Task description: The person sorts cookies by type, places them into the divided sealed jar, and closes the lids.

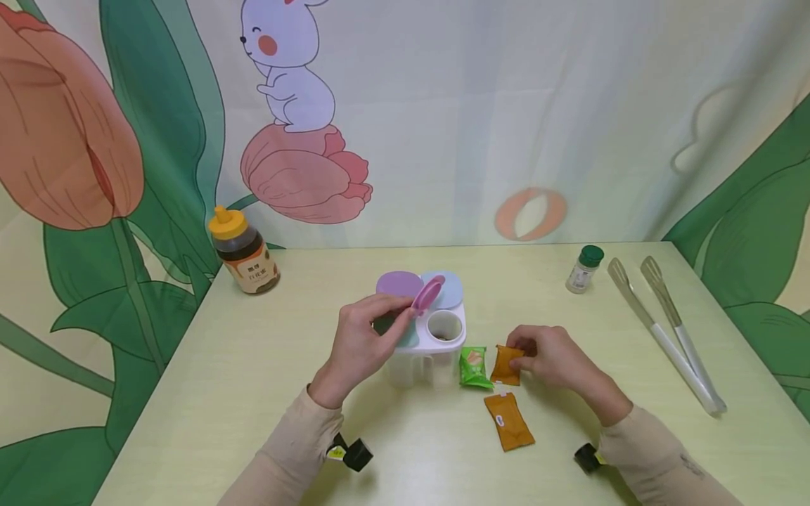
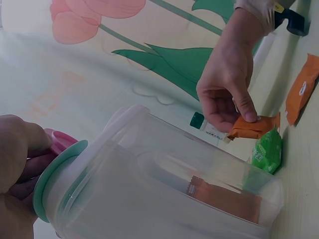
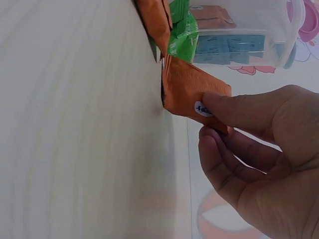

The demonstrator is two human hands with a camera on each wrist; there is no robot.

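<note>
My left hand (image 1: 363,337) pinches the raised pink lid (image 1: 428,294) of a clear storage box (image 1: 411,369) with several round coloured lids. Beside the lid, a round opening (image 1: 445,327) shows in the white top. To the right of the box, my right hand (image 1: 557,357) pinches the edge of a small orange packet (image 3: 187,89) between thumb and fingers. A green packet (image 1: 474,367) lies between the box and that packet. Nearer the front is another orange packet (image 1: 509,422). Through the box wall, the left wrist view shows an orange packet (image 2: 224,199) inside.
A honey bottle (image 1: 245,256) with a yellow cap stands at the back left. At the back right is a small green-capped jar (image 1: 583,270), with metal tongs (image 1: 671,337) lying to its right. A printed curtain (image 1: 443,140) hangs behind the table.
</note>
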